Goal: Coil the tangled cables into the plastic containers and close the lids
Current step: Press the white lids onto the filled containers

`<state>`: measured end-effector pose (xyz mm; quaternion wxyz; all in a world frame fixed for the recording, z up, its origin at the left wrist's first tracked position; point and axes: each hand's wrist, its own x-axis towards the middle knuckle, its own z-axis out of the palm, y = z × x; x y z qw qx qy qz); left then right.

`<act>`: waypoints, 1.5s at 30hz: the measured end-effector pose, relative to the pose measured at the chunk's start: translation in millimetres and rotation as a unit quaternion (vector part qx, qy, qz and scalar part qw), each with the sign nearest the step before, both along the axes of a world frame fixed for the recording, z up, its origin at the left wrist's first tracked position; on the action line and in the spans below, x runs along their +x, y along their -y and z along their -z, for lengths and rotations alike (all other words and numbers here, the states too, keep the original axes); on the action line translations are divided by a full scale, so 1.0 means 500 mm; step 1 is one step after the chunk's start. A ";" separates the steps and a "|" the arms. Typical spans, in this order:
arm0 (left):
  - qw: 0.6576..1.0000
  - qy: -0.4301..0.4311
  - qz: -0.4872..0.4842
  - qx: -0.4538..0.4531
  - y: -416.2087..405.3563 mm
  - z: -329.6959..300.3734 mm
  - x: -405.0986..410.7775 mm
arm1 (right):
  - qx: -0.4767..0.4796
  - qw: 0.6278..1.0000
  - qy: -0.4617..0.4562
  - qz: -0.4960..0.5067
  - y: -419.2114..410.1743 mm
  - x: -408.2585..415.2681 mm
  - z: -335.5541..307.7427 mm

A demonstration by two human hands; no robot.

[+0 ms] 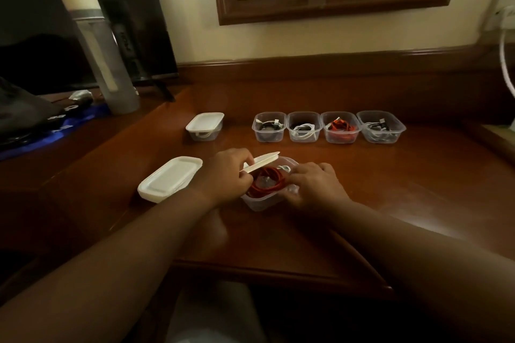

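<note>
1. Two hands work at one clear plastic container (pixel 262 200) near the middle of the frame, on the brown wooden table (pixel 390 175); a coiled red cable (pixel 267 182) with a white end lies inside it.
2. The left hand (pixel 223 172) pinches a thin white plastic lid (pixel 262 162) by its near edge, its fingers curled round it; the lid is tilted up over the container's far rim, not yet seated.
3. The right hand (pixel 312 186) rests on the container's right side with its fingers bent around the wall, apparently steadying it; a firm grip cannot be confirmed.
4. Handling, as a judgement: the lid looks light and flexible, best held at the edges and pressed down along the rim; the cable looks soft and springy, so a loop could lift and foul the seal.
5. A stack of white lids (pixel 170 178) lies at the left of the hands.
6. Above it stands one closed container (pixel 204 126).
7. Four open containers (pixel 328 127) holding cables stand in a row at the upper right of the hands, lids not yet on.
</note>
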<state>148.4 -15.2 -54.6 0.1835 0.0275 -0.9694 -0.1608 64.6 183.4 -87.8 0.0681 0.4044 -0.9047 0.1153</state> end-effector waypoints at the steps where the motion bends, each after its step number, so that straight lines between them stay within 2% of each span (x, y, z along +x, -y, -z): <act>1: 1.000 -0.001 0.016 0.011 -0.007 0.005 -0.003 | -0.023 1.000 0.003 -0.010 -0.013 0.009 0.004; 5: 0.996 -0.016 0.084 0.019 -0.030 0.036 -0.010 | -0.163 0.984 0.063 -0.019 -0.062 0.023 0.020; 8: 0.991 -0.046 0.125 -0.007 -0.054 0.057 -0.012 | -0.274 0.955 0.104 0.043 -0.087 0.016 0.014; 12: 0.985 -0.057 0.157 -0.053 -0.076 0.070 -0.014 | -0.353 0.917 0.140 0.126 -0.095 -0.001 0.002; 14: 0.984 -0.040 0.165 -0.062 -0.078 0.073 -0.015 | -0.336 0.915 0.171 0.143 -0.084 -0.007 -0.004; 19: 0.992 -0.014 0.129 0.002 -0.071 0.063 -0.024 | -0.215 0.942 0.231 0.111 -0.038 -0.009 -0.019; 22: 0.995 0.025 0.083 -0.057 -0.064 0.053 -0.038 | -0.151 0.958 0.218 0.107 -0.020 -0.012 -0.019; 28: 0.985 0.171 0.008 -0.022 -0.073 0.045 -0.054 | -0.136 0.964 0.206 0.102 -0.015 -0.027 -0.003; 31: 0.980 0.183 -0.017 -0.076 -0.073 0.049 -0.064 | -0.124 0.968 0.196 0.092 -0.018 -0.032 0.004; 33: 0.977 0.195 -0.022 -0.086 -0.071 0.050 -0.073 | -0.082 0.976 0.185 0.078 -0.016 -0.038 0.007; 39: 0.980 0.196 -0.012 -0.015 -0.080 0.055 -0.081 | -0.042 0.979 0.191 0.059 -0.022 -0.052 0.017; 45: 0.979 0.201 -0.025 -0.007 -0.084 0.051 -0.081 | -0.086 0.969 0.222 0.070 -0.020 -0.051 0.023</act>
